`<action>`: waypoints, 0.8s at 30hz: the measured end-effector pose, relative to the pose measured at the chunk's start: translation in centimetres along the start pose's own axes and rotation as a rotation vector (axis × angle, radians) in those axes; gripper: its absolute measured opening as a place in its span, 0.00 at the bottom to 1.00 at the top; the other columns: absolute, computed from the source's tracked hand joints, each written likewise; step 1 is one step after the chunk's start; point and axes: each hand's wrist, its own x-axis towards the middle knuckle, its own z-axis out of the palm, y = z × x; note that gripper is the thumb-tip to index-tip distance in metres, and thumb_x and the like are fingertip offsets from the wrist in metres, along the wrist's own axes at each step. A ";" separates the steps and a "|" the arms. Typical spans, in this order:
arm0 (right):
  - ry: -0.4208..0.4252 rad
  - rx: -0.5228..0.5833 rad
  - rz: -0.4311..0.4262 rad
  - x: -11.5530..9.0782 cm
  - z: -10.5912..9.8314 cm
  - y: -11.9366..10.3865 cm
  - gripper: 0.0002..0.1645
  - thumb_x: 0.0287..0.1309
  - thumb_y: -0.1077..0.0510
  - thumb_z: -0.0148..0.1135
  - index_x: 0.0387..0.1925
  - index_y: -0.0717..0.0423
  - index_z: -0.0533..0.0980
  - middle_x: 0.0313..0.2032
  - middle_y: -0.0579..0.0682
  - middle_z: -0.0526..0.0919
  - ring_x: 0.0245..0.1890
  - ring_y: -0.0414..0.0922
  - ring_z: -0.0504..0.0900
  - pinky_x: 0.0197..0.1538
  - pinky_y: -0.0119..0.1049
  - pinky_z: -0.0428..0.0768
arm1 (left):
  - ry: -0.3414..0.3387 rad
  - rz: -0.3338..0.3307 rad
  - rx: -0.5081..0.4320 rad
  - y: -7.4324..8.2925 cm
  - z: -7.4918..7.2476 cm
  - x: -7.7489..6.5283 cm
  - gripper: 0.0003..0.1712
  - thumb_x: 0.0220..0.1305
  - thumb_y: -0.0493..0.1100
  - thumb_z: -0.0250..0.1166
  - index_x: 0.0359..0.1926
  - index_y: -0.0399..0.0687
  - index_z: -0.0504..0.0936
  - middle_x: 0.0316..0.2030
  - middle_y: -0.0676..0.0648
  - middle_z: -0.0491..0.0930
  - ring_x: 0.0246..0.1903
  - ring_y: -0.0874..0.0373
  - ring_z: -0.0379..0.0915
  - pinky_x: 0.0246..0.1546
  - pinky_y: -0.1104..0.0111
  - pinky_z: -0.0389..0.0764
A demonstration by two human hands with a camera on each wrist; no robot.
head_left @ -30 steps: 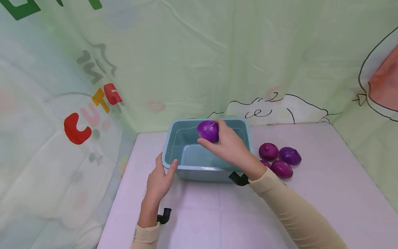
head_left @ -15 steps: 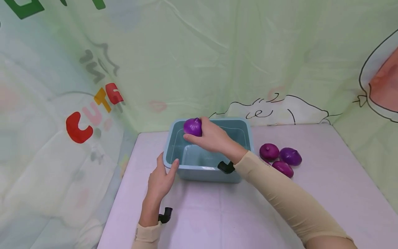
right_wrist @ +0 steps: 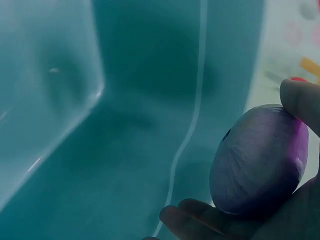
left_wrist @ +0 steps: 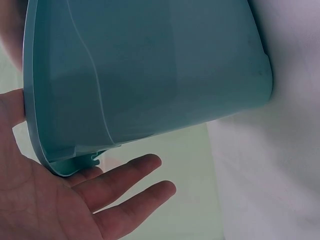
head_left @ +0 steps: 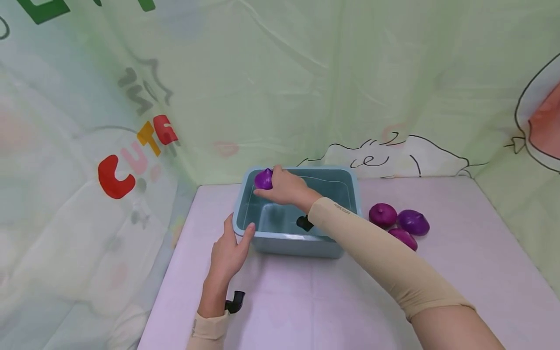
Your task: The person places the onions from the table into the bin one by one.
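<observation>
A purple onion [head_left: 263,180] is held by my right hand [head_left: 287,187] over the back left part of a blue-green plastic basin [head_left: 297,247]. In the right wrist view the onion [right_wrist: 257,162] sits between the thumb and fingers, above the basin's inside wall [right_wrist: 150,125]. My left hand [head_left: 230,252] grips the basin's front left corner, its thumb over the rim. The left wrist view has the fingers [left_wrist: 120,182] fairly straight along the outside of the basin [left_wrist: 150,75].
To the right of the basin, on the pale tabletop [head_left: 280,301], lie a dark magenta onion [head_left: 382,215], a purple onion [head_left: 413,222] and another magenta onion [head_left: 404,238] partly behind the right sleeve. A printed curtain [head_left: 271,97] hangs behind the table.
My right hand has carried the onion leftward across the basin to its back left corner, and the sleeve now covers part of the onion group. The left hand keeps its grip on the basin.
</observation>
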 end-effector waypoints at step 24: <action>-0.048 -0.140 0.055 3.4 3.7 -0.7 0.57 0.64 0.30 0.64 0.71 0.72 0.58 0.59 0.63 0.78 0.48 0.54 0.83 0.52 0.49 0.83 | 0.006 -0.001 -0.006 -0.3 0.3 0.1 0.50 0.70 0.75 0.56 0.82 0.57 0.52 0.71 0.41 0.71 0.59 0.33 0.77 0.45 0.38 0.81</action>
